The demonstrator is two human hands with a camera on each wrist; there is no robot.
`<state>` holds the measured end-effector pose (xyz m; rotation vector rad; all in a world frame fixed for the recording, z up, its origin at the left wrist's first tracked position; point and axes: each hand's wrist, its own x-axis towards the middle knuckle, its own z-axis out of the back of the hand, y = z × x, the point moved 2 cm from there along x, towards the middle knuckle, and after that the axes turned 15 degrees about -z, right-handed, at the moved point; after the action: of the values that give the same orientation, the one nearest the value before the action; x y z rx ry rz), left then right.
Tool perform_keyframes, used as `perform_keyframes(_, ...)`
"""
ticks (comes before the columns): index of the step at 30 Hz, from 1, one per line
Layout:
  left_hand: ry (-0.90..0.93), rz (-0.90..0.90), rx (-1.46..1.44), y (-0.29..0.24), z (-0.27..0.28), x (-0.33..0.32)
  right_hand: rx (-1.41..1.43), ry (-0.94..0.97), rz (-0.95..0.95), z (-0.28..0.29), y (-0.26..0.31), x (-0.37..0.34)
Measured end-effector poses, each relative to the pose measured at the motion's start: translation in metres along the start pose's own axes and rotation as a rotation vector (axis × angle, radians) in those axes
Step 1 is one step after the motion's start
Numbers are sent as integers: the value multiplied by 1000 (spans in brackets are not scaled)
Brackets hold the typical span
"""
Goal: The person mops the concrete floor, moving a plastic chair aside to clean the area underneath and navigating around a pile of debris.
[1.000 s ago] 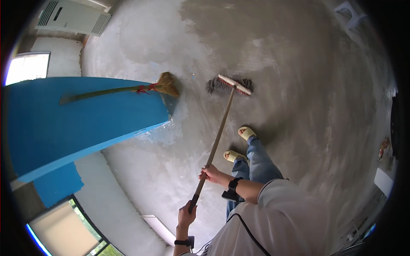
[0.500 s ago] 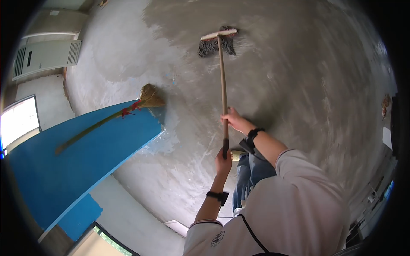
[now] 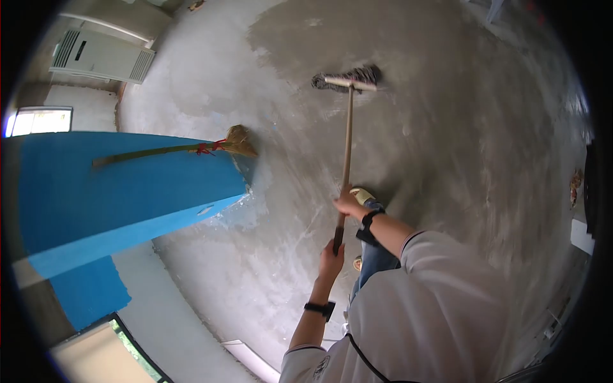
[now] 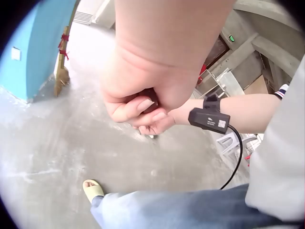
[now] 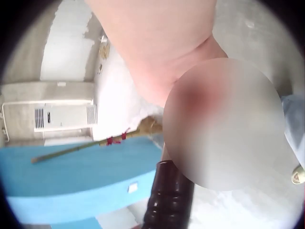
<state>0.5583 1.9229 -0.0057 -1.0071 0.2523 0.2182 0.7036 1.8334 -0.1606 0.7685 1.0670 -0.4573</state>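
Observation:
A mop with a dark, stringy head (image 3: 348,78) lies on the concrete floor, its wooden pole (image 3: 348,137) running back toward the person's body. Around the dark grip at the pole's end, the left hand (image 3: 331,258) is curled; in the left wrist view the fingers of this left hand (image 4: 136,102) wrap the grip's end. Farther up the pole, the right hand (image 3: 348,203) holds the wood. The right wrist view shows the dark ribbed grip (image 5: 169,198) below the right hand, whose fingers are hidden there by a blurred patch.
A straw broom (image 3: 237,142) with red ties leans against a blue pillar (image 3: 134,185) on the left. A white air conditioner (image 3: 102,56) stands at the upper left. The person's slippered foot (image 3: 361,195) is beside the pole. The floor has darker, damp-looking areas.
Over the last second the mop head went forward, then came partly back toward the body. Both hands moved forward and right, then slightly back, still gripping the pole.

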Motion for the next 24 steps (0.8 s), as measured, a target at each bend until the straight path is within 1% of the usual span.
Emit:
perform_keyframes(1, 4, 14, 20, 5, 10, -32, -17, 46, -4, -36, -23, -2)
perform_keyframes(3, 9, 38, 76, 19, 20, -97, 61, 175, -121, -72, -46, -55)
perform_keyframes(5, 11, 82, 93, 32, 24, -156, 222, 255, -225, -115, -83, -84)
perform_keyframes(6, 7, 119, 77, 37, 23, -183, 117, 234, -180, -133, -101, -98)
perform_keyframes(7, -10, 152, 68, 37, 22, -210, -52, 217, -132, -145, -115, -115)
perform_keyframes(8, -24, 190, 61, 35, 23, -233, -106, 190, -97, -154, -128, -133)
perform_keyframes(9, -23, 241, 71, 36, 22, -252, -192, 77, 28, -174, -149, -132)
perform_keyframes(11, -67, 252, 14, 35, 15, -270, -120, 81, -22, -182, -167, -143)
perform_keyframes(12, -44, 308, 38, 38, 8, -273, -130, 85, -26, -185, -173, -142)
perform_keyframes(14, -57, 330, 8, 28, 10, -261, -29, 53, 0, -169, -172, -143)
perform_keyframes(15, -67, 341, -6, 25, 12, -250, -35, 51, -18, -164, -168, -133)
perform_keyframes(16, -90, 301, 2, 23, 12, -234, 109, -1, 0, -161, -162, -118)
perform_keyframes(17, -72, 304, 35, 19, 12, -212, 250, -50, 12, -158, -160, -106)
perform_keyframes(19, -70, 355, 24, 3, 12, -176, 230, -37, 22, -125, -134, -95)
perform_keyframes(21, -94, 318, 26, 3, 2, -148, 242, -18, -24, -100, -117, -82)
perform_keyframes(23, -73, 367, 0, 20, -18, -109, 239, -149, 109, -83, -108, -42)
perform_keyframes(24, -116, 321, -14, 23, -26, -83, 236, -238, 233, -70, -96, -18)
